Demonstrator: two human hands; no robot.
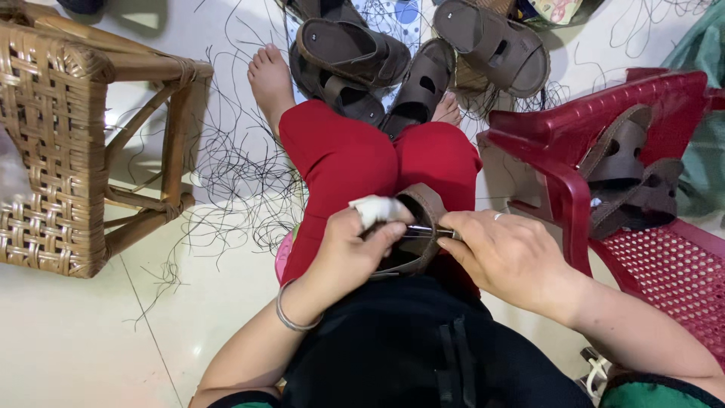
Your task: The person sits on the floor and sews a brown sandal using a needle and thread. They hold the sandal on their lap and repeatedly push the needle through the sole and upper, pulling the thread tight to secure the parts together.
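Brown sandal upper (423, 219), a curved strap piece with stitched edges, rests on the person's lap over red trousers (340, 162), clasped by the left hand (355, 245), whose forefinger is wrapped in white tape, while the right hand (506, 253) pinches a thin dark needle-like tool (427, 231) against its rim. Nearby, a red plastic chair (664, 257) holds two more brown uppers (627, 177), finished sandals (423, 57) lie on the floor ahead, and a wicker stool (60, 143) stands to the left amid loose black threads (234, 181).

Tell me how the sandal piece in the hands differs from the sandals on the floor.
The sandal piece is held on the lap by the left hand and right hand; the floor sandals lie untouched in a pile. The held one is only partly visible; those show full soles and straps. Both are brown.
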